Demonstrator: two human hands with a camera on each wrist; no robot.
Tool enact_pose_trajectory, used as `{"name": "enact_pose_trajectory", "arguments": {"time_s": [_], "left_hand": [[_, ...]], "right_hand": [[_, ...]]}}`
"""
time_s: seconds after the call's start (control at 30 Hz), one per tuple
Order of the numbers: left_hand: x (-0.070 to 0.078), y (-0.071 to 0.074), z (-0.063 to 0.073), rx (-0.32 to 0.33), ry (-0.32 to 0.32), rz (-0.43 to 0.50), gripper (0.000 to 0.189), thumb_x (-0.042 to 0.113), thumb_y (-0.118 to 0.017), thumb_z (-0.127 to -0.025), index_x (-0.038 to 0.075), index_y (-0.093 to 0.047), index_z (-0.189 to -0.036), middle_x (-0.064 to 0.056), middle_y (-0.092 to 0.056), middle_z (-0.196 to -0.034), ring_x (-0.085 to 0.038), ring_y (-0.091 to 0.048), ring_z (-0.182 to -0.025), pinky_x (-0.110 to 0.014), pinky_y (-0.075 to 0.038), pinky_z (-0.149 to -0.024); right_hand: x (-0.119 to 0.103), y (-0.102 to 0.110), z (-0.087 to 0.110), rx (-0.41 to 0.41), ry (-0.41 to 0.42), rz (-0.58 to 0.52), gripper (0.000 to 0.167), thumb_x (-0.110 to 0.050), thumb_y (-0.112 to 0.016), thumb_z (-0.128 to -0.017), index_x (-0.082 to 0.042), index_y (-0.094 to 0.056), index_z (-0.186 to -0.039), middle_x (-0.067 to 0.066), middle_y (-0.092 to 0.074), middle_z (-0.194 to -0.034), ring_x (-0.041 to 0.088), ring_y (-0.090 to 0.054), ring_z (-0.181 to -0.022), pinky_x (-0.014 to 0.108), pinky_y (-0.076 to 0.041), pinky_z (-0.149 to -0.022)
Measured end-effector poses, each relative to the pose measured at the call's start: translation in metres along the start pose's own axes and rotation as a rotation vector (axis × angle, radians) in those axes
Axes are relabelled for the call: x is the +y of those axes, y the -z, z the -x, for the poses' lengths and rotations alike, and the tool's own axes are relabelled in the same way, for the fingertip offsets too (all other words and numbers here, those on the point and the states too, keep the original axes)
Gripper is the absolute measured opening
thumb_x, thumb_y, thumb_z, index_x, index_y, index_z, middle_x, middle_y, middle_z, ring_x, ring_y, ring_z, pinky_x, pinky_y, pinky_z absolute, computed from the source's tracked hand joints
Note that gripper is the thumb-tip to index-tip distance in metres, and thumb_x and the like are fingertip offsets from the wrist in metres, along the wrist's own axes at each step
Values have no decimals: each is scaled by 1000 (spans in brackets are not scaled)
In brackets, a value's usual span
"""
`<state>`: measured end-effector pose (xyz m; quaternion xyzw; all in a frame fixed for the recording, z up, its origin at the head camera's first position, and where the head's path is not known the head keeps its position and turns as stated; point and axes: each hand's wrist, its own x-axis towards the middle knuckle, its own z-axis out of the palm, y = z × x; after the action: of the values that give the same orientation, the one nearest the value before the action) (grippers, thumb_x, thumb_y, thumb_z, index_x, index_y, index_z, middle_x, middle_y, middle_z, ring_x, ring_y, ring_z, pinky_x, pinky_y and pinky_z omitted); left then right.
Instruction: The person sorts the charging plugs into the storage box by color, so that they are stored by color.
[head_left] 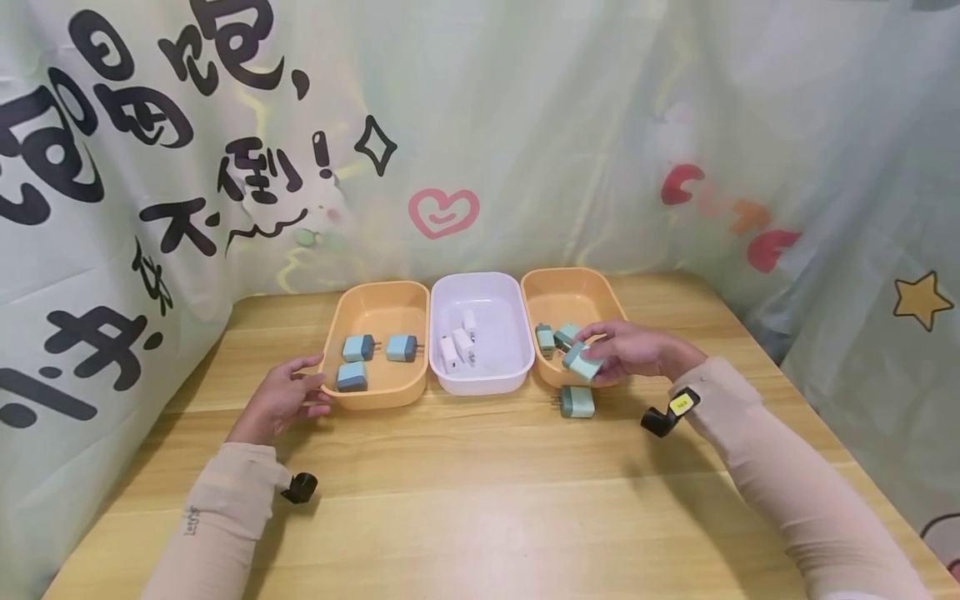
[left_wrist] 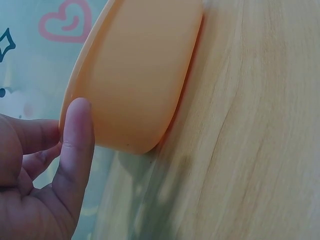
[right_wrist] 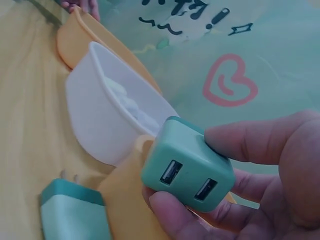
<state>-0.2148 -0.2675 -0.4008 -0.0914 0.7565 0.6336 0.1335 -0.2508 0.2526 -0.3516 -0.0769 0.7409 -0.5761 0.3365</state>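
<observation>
My right hand (head_left: pixel 630 348) pinches a light green USB wall charger (right_wrist: pixel 187 165) between thumb and fingers. The charger's two ports face the right wrist camera. It is at the front of the right orange tray (head_left: pixel 573 282), where more green chargers (head_left: pixel 545 340) lie. Another green charger (head_left: pixel 577 402) rests on the table before that tray, prongs to the left. My left hand (head_left: pixel 285 396) holds the front left corner of the left orange tray (left_wrist: pixel 135 75), its thumb against the outer wall. Inside that tray lie blue chargers (head_left: pixel 352 377).
Between the orange trays stands a white tray (head_left: pixel 483 287) with several small white chargers (head_left: pixel 450 354). The three trays form a row on the wooden table (head_left: pixel 465 500). A printed curtain (head_left: pixel 540 150) hangs behind and at both sides.
</observation>
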Motion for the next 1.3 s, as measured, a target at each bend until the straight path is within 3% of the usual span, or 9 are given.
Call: {"name": "enact_pose_trajectory", "arguments": {"time_s": [0.13, 0.6, 0.93, 1.3], "left_hand": [[0, 0, 1, 4, -2, 2, 54, 8, -43, -103, 5, -23, -153, -17, -44, -111, -18, -62, -80, -34, -59, -77], [2, 0, 3, 9, -8, 7, 54, 6, -41, -103, 4, -22, -153, -18, -42, -112, -18, -61, -79, -34, -59, -75], [1, -1, 1, 24, 3, -8, 53, 8, -42, -103, 5, -24, -153, -19, -41, -120, -19, -61, -80, -34, -60, -74], [-1, -3, 1, 25, 1, 7, 53, 9, -43, -103, 6, -25, -153, -20, -45, -117, -19, -62, -80, -33, -60, -73]], "right_hand": [[-4, 5, -10, 25, -1, -20, 42, -4, -54, -95, 6, -38, -133, 14, -54, -104, 21, -62, -80, 34, -58, -77], [-13, 17, -43, 70, 1, -100, 44, -4, -51, -97, 5, -33, -137, 12, -55, -101, 21, -64, -82, 39, -56, -85], [-4, 26, -63, 107, -5, -161, 46, -4, -49, -98, 5, -30, -139, 12, -54, -102, 22, -62, -81, 33, -56, -83], [-5, 35, -76, 142, -17, -240, 34, -3, -46, -99, 2, -35, -132, 16, -47, -110, 23, -59, -86, 31, -55, -86]]}}
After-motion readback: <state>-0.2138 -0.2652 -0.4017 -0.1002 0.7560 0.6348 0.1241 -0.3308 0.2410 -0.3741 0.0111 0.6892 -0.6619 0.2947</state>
